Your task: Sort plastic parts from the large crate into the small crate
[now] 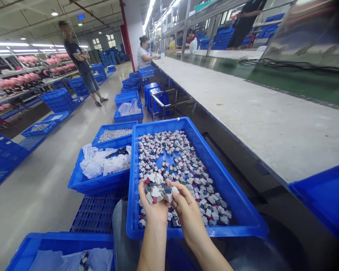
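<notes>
Cupped palm up, my left hand [155, 212] carries a small heap of plastic parts [156, 180] in white, dark grey and dark red. My right hand [188, 210] pinches one white and dark grey plastic part [168, 191] between thumb and fingers, right beside that heap. Both hands are above the near end of a large blue tray [220, 165]. Many loose parts [183, 162] of the same kind lie spread in it, and its blue bottom shows through near the middle. Fingers hide some of the held parts.
Left of the tray stand a blue bin with white plastic bags [104, 162] and another with small pale pieces [114, 134]. A bin [25, 248] is at lower left. A long white worktable [243, 113] runs along the right. A person [79, 60] stands in the aisle.
</notes>
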Action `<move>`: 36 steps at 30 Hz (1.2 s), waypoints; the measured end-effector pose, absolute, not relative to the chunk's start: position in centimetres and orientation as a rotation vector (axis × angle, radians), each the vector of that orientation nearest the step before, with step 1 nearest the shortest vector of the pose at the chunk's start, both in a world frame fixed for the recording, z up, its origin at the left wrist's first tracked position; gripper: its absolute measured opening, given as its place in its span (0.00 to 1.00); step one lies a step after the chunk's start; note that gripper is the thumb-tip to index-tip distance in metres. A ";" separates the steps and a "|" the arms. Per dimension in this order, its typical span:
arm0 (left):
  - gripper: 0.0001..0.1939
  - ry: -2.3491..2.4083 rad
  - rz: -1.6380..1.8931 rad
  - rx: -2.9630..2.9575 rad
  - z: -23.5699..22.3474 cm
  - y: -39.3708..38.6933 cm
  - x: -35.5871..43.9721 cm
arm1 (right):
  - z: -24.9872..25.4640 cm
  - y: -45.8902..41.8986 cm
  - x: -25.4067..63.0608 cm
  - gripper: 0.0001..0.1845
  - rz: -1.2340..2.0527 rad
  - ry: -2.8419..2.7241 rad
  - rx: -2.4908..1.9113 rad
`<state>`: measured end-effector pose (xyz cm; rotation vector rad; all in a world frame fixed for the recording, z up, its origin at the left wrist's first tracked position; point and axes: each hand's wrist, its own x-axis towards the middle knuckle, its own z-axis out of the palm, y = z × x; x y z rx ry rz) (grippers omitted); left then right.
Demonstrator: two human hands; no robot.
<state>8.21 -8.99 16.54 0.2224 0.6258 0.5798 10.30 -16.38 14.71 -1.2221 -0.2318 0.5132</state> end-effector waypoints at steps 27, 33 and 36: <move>0.20 0.521 0.533 0.284 18.1 -9.5 7.0 | 18.4 -16.0 9.4 0.13 0.758 -0.089 -0.816; 0.14 0.561 0.647 0.193 17.7 -9.2 6.9 | 18.2 -15.9 9.7 0.11 0.801 -0.067 -0.695; 0.12 0.585 0.674 0.130 17.8 -9.0 6.7 | 17.9 -16.2 9.8 0.12 0.754 -0.022 -0.750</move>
